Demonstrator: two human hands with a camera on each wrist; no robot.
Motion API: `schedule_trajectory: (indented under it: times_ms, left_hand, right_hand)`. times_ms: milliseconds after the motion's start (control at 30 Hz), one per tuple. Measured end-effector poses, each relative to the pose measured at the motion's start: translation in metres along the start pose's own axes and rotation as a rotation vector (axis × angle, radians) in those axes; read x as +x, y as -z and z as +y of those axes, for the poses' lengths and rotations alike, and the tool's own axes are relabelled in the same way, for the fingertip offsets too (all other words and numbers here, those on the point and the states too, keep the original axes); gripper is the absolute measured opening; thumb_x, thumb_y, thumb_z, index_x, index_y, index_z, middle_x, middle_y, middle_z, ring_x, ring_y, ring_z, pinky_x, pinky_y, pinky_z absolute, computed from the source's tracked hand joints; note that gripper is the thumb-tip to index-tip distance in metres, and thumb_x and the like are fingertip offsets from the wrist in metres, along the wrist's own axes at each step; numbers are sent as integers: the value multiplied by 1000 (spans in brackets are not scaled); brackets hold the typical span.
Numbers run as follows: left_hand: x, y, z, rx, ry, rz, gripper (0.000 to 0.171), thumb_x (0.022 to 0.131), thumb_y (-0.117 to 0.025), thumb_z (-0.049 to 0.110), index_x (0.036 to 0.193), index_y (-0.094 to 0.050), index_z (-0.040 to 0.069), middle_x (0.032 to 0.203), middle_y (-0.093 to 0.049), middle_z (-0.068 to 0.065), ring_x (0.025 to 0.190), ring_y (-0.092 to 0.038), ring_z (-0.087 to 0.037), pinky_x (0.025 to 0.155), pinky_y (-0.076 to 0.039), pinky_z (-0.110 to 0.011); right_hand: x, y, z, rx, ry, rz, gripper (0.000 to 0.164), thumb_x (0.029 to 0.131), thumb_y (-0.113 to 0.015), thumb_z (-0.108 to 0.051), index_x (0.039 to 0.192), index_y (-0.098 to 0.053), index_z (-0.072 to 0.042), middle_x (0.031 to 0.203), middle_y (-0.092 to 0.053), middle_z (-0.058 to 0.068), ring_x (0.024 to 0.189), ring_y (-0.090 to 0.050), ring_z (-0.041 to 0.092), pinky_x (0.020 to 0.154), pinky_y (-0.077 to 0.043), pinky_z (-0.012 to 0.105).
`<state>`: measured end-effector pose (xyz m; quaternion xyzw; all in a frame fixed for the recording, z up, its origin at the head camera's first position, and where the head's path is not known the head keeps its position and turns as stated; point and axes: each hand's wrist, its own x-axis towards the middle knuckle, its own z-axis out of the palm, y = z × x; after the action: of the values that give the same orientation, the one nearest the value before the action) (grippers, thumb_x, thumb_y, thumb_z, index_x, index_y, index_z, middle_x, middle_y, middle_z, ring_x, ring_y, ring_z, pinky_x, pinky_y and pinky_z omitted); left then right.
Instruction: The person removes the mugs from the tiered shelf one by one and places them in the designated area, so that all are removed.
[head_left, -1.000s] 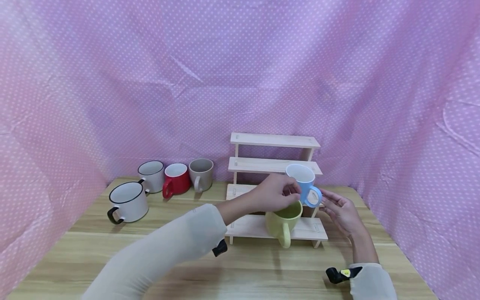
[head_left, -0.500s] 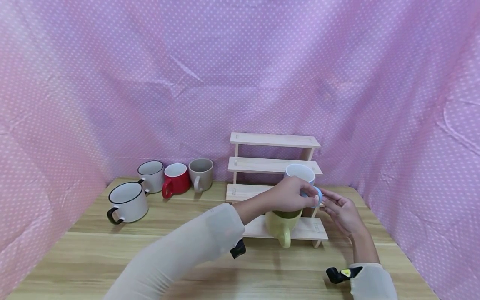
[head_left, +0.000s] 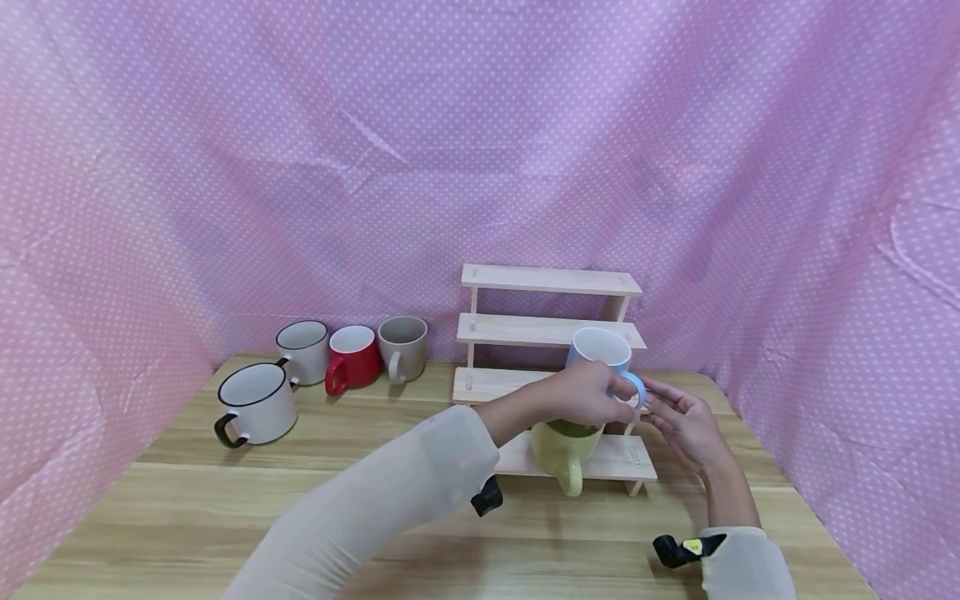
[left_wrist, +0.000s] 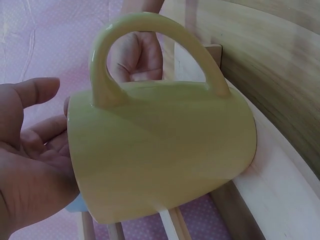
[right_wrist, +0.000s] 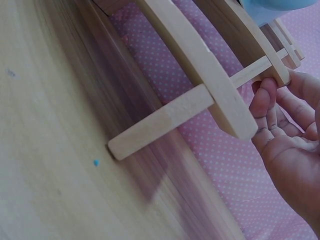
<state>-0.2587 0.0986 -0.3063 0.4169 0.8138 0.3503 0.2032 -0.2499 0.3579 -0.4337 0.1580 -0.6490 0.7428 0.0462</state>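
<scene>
A light blue mug (head_left: pixel 597 348) with a white inside stands on the second-lowest board of a wooden stepped rack (head_left: pixel 551 280). My left hand (head_left: pixel 588 393) reaches across in front of it, fingertips at its ring handle (head_left: pixel 638 388). In the left wrist view, the thumb stands apart from the fingers, partly hidden behind a yellow-green mug (left_wrist: pixel 160 145). That mug sits on the lowest board, handle toward me. At the rack's right end my right hand (head_left: pixel 686 425) has its fingertips round the corner of a board (right_wrist: pixel 277 67), with the blue mug just above.
To the left stand a white mug (head_left: pixel 258 408) with black rim and handle, a similar one (head_left: pixel 303 358) behind it, a red mug (head_left: pixel 354 367) and a grey-beige mug (head_left: pixel 405 348). A pink dotted cloth (head_left: pixel 480 150) surrounds the wooden table (head_left: pixel 225 517).
My left hand has moved right, from above the yellow-green mug to the blue mug's handle. The right hand and the mugs have hardly moved.
</scene>
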Motion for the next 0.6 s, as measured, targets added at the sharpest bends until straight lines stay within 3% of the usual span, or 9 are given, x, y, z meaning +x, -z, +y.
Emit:
schedule_trajectory:
  times_ms: [67, 133, 200, 300, 367, 433, 600]
  left_hand:
    - [0, 1, -1, 9, 9, -37, 52, 101, -65, 28, 147, -54, 8, 101, -72, 2, 45, -42, -8, 44, -35, -17]
    - [1, 2, -2, 17, 18, -77, 56, 101, -65, 30, 152, -49, 10, 92, -68, 0, 48, -46, -10, 48, -39, -18]
    - [1, 4, -4, 32, 27, -116, 62, 100, -65, 34, 155, -45, 14, 96, -65, 3, 57, -53, -13, 58, -45, -19]
    - [3, 5, -6, 63, 26, -157, 68, 100, -65, 39, 158, -39, 17, 124, -67, 6, 95, -63, -8, 87, -49, -19]
    - [5, 6, -7, 76, 28, -171, 70, 100, -64, 41, 160, -37, 17, 145, -57, 7, 124, -55, -5, 105, -42, -21]
    - [6, 6, -8, 68, 31, -182, 71, 100, -64, 40, 161, -34, 17, 155, -49, 4, 142, -39, -5, 115, -33, -23]
    - [8, 6, -10, 11, 31, -213, 75, 100, -66, 37, 162, -30, 16, 159, -42, 5, 147, -32, -6, 119, -27, -22]
  right_hand:
    - [0, 0, 0, 0, 1, 2, 33, 106, -51, 0, 132, -67, -11, 127, -70, -3, 112, -65, 8, 90, -57, 26]
    - [0, 0, 1, -4, 2, 4, 33, 106, -51, 0, 131, -68, -13, 126, -70, -4, 111, -65, 8, 89, -57, 26]
    - [-1, 0, 1, -7, 5, 5, 33, 106, -51, 1, 130, -69, -14, 126, -70, -5, 111, -65, 7, 89, -58, 26]
    - [-1, 1, 1, -9, 8, 2, 34, 106, -51, 1, 129, -69, -15, 126, -70, -5, 112, -66, 8, 89, -57, 26]
    - [-1, 1, 1, -10, 7, 2, 34, 106, -51, 1, 129, -69, -15, 126, -70, -5, 113, -66, 8, 89, -57, 26]
    - [-1, 0, 1, -13, 4, 4, 34, 106, -51, 1, 130, -68, -15, 127, -70, -5, 112, -66, 8, 89, -57, 26]
    - [-1, 0, 0, -18, 2, 15, 32, 106, -52, -1, 132, -68, -13, 127, -69, -5, 111, -66, 8, 89, -57, 26]
